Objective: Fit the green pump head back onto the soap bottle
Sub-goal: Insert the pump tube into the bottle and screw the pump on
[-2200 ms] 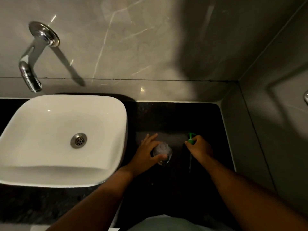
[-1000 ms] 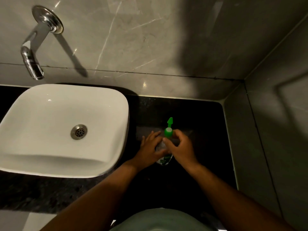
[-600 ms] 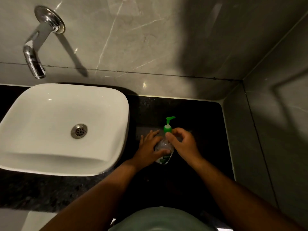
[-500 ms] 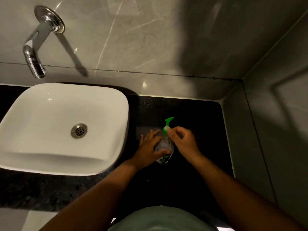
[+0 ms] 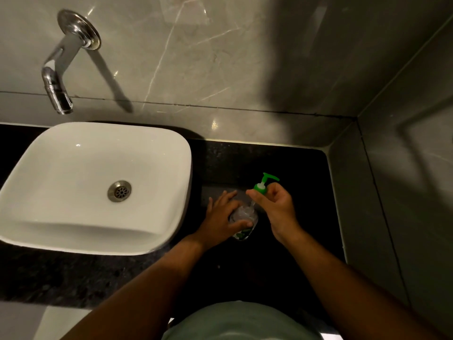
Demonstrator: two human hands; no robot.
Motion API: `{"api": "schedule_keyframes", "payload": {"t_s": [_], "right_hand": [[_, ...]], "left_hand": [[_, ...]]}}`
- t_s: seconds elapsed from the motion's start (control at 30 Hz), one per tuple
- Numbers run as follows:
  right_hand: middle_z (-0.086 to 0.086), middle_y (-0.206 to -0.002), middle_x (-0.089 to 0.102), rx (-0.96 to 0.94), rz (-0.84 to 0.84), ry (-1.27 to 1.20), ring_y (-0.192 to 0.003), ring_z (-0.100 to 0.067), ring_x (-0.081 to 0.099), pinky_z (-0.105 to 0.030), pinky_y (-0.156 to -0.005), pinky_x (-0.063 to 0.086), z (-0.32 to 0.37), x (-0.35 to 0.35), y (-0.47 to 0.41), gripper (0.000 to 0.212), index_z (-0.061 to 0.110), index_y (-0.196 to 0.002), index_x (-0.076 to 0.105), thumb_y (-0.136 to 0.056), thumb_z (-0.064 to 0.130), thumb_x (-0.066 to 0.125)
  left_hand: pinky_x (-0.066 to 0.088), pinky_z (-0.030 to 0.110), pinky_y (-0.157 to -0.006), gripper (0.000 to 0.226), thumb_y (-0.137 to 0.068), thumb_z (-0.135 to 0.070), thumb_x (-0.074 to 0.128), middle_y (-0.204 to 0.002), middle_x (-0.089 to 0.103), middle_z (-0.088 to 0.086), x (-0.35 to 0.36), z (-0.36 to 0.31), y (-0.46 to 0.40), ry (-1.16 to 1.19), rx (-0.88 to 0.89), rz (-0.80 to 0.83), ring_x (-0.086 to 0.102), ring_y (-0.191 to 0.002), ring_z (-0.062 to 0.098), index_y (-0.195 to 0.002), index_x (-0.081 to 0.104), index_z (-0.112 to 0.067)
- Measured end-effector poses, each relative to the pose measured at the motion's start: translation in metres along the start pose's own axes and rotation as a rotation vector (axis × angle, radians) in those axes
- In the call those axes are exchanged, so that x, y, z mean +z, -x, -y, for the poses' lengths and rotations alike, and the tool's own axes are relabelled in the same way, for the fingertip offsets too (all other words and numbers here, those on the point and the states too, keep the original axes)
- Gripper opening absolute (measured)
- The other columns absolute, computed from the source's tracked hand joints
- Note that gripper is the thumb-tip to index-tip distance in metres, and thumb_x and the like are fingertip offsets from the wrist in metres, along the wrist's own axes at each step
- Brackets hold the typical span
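A dark speckled stone countertop [image 5: 282, 261] fills the lower and middle part of the frame, meeting grey tiled walls at the top and right. A white vessel basin [image 5: 98, 192] sits on it at the left. A clear soap bottle [image 5: 244, 218] stands on it right of centre, just beside the basin.

We cannot see the neck of the bottle [image 5: 244, 213]: the right hand [image 5: 274, 204] covers the joint below the pump [image 5: 263, 184], so whether the collar sits fully down is hidden from us. The left hand [image 5: 224, 217] hides the bottle's left side, and its label is too small to read. Left of the bottle, the basin [image 5: 93, 187] is cut by the picture's left edge. Near the bottom edge, both forearms and the pale shirt [image 5: 241, 322] are cut off.
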State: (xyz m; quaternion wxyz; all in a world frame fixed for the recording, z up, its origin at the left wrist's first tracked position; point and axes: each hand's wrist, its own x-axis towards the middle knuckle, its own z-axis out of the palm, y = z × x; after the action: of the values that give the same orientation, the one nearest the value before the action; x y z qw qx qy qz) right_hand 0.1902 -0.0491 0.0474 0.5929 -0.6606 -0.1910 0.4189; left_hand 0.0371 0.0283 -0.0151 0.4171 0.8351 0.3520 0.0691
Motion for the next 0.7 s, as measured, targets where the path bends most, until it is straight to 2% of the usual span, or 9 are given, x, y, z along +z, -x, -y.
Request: {"api": "schedule_keyframes", "payload": {"t_s": [0.07,0.13,0.27,0.33,0.37,0.43,0.5,0.6,0.7], "right_hand": [[-0.003,-0.083,0.073,0.007,0.01,-0.064,-0.079,-0.019,0.071,-0.031,-0.071,0.057,-0.001,-0.001,0.0,0.034,0.019,-0.095,0.058,-0.073,0.011,0.082],[-0.01,-0.098,0.075,0.008,0.039,-0.077,-0.091,-0.02,0.073,-0.029,-0.076,0.06,-0.001,-0.001,0.001,0.039,0.021,-0.109,0.061,-0.076,0.008,0.079],[-0.011,-0.115,0.071,-0.055,0.145,-0.012,-0.105,-0.021,0.069,-0.031,-0.088,0.058,-0.001,-0.004,0.003,0.03,0.018,-0.105,0.066,-0.082,0.0,0.071],[-0.005,-0.116,0.07,-0.083,0.195,0.093,-0.107,-0.013,0.067,-0.027,-0.091,0.055,-0.001,-0.006,0.002,0.033,0.019,-0.108,0.066,-0.081,0.001,0.072],[0.0,-0.114,0.07,-0.089,0.211,0.174,-0.106,-0.006,0.066,-0.022,-0.09,0.053,-0.002,-0.006,0.0,0.035,0.02,-0.11,0.067,-0.08,0.005,0.075],[0.01,-0.106,0.069,-0.101,0.228,0.328,-0.098,0.006,0.065,-0.008,-0.082,0.05,-0.004,-0.007,-0.002,0.037,0.017,-0.113,0.069,-0.078,0.011,0.078],[0.01,-0.102,0.069,-0.13,0.243,0.395,-0.095,0.005,0.066,-0.002,-0.076,0.046,-0.01,-0.008,-0.002,0.038,0.011,-0.112,0.07,-0.076,0.014,0.081],[0.007,-0.096,0.071,-0.135,0.145,0.465,-0.091,-0.005,0.069,-0.009,-0.075,0.05,-0.017,-0.006,0.0,0.038,0.013,-0.103,0.073,-0.068,0.022,0.086],[0.01,-0.096,0.067,-0.092,0.087,0.586,-0.09,-0.002,0.063,-0.02,-0.074,0.051,-0.018,-0.006,-0.002,0.049,0.023,-0.101,0.065,-0.06,0.039,0.088]], "left_hand": [[-0.01,0.054,-0.11,0.061,-0.071,-0.075,0.056,-0.155,0.022,-0.005,-0.001,-0.002,0.001,-0.005,-0.007,-0.007,0.005,-0.143,0.016,-0.121,0.049,-0.041],[-0.009,0.055,-0.111,0.061,-0.07,-0.076,0.055,-0.155,0.023,-0.004,-0.001,-0.004,0.001,-0.002,-0.01,-0.011,0.006,-0.144,0.017,-0.12,0.05,-0.04],[-0.008,0.055,-0.111,0.061,-0.073,-0.07,0.058,-0.155,0.023,-0.004,-0.004,-0.005,0.001,0.011,-0.021,0.001,0.006,-0.144,0.018,-0.124,0.05,-0.037],[-0.009,0.053,-0.112,0.065,-0.075,-0.068,0.059,-0.156,0.022,-0.004,-0.004,-0.005,0.002,0.009,-0.017,0.01,0.005,-0.144,0.018,-0.129,0.049,-0.034],[-0.009,0.053,-0.112,0.067,-0.075,-0.068,0.059,-0.156,0.022,-0.004,-0.004,-0.005,0.002,0.003,-0.018,0.009,0.005,-0.144,0.018,-0.131,0.048,-0.031],[-0.008,0.055,-0.112,0.07,-0.074,-0.067,0.058,-0.156,0.023,-0.003,-0.004,-0.008,0.003,0.006,-0.025,-0.003,0.005,-0.144,0.018,-0.132,0.048,-0.029],[-0.007,0.057,-0.112,0.069,-0.072,-0.065,0.058,-0.155,0.024,-0.001,-0.004,-0.012,0.003,0.015,-0.03,-0.017,0.007,-0.144,0.019,-0.131,0.05,-0.028],[-0.007,0.057,-0.112,0.067,-0.073,-0.064,0.06,-0.155,0.025,0.0,-0.004,-0.015,0.003,0.011,-0.034,-0.021,0.007,-0.144,0.02,-0.129,0.051,-0.029],[-0.007,0.056,-0.111,0.06,-0.076,-0.06,0.065,-0.155,0.024,-0.001,-0.002,-0.013,0.003,0.023,-0.034,-0.018,0.007,-0.144,0.02,-0.127,0.051,-0.031]]}}
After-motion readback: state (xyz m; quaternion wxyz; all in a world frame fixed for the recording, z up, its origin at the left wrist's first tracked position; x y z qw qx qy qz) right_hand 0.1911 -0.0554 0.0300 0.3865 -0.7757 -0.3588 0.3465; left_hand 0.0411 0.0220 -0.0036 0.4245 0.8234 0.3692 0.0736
